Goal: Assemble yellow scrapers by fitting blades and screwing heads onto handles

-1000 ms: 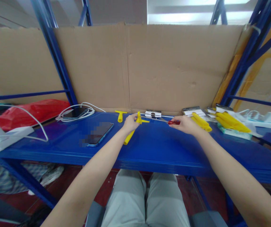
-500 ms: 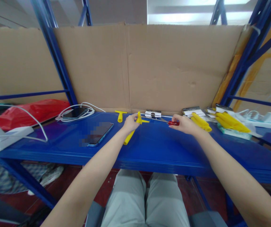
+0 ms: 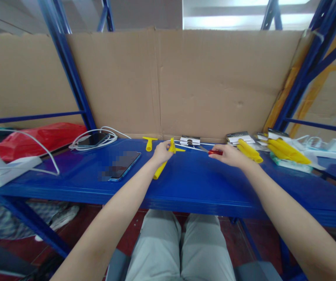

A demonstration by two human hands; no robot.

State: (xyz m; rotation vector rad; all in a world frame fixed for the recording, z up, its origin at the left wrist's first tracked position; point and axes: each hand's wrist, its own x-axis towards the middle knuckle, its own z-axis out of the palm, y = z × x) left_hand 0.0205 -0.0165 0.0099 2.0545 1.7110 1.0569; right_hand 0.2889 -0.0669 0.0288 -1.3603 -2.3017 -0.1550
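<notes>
My left hand (image 3: pixel 161 153) is closed around a yellow plastic piece (image 3: pixel 172 146) with short arms, above the blue shelf. Just below that hand lies a yellow tube (image 3: pixel 160 171), partly hidden by the wrist. To the left stands a small yellow T-shaped piece (image 3: pixel 149 144). My right hand (image 3: pixel 228 155) is wrapped round the red handle of a screwdriver (image 3: pixel 215 152), which points left towards the yellow piece. Its thin shaft is hard to make out, and I cannot tell whether the tip touches the piece.
A phone (image 3: pixel 124 166) lies left of my left arm. Black-and-white cards (image 3: pixel 190 140) rest by the cardboard wall (image 3: pixel 200 86). Yellow tubes (image 3: pixel 249 151) lie right, near another yellow bundle (image 3: pixel 288 151). Coiled white cable (image 3: pixel 77 145), red bag (image 3: pixel 39 136) and power strip (image 3: pixel 12 173) occupy the left.
The red handle has turned slightly in my right hand, and the fingers have shifted a little. My left hand and the yellow piece stay in place.
</notes>
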